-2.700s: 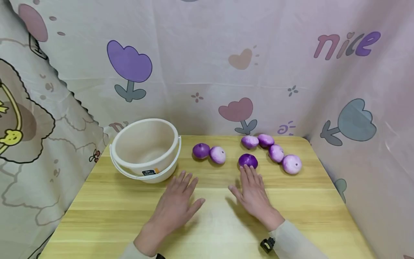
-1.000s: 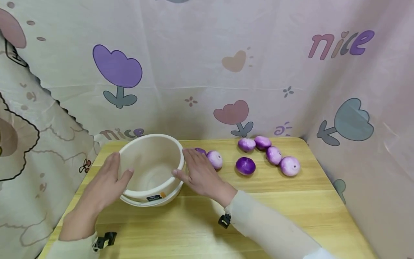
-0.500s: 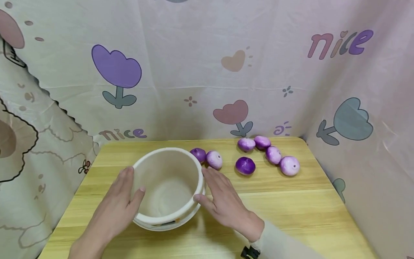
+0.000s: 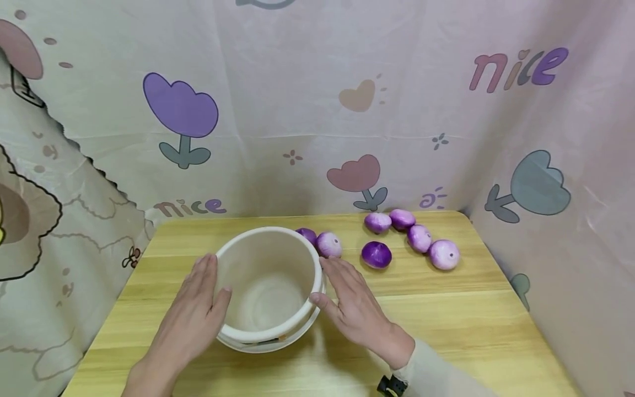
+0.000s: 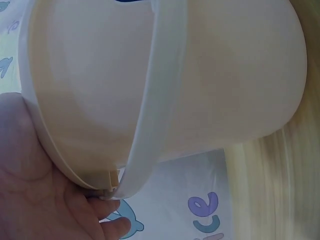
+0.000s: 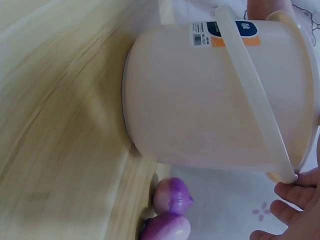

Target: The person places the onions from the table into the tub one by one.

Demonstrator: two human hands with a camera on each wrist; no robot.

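A cream plastic bucket [image 4: 263, 334] stands upright on the wooden table, with nothing seen inside. Against its left side rests my left hand [image 4: 190, 314], the fingers fairly straight and the thumb over the rim. My right hand [image 4: 357, 309] presses the opposite side, thumb at the rim and fingers extended along the outside. The bucket's handle [image 6: 257, 100] hangs down across the front; in the right wrist view my fingertips touch near its pivot. A label [image 6: 232, 32] shows on the wall. Behind the bucket's right edge, one purple onion [image 4: 307, 236] is partly hidden beside a paler onion [image 4: 329, 244].
A dark purple onion [image 4: 376, 255] lies alone beyond my right hand. Farther right, several onions [image 4: 419, 238] form a curved row towards the back. The wooden table [image 4: 471, 336] ends at a patterned curtain [image 4: 278, 99] behind.
Both hands went from above the table to the bucket's sides. The bucket came nearer and to the right between them, shifting only slightly right in the last half second. The onions stayed put.
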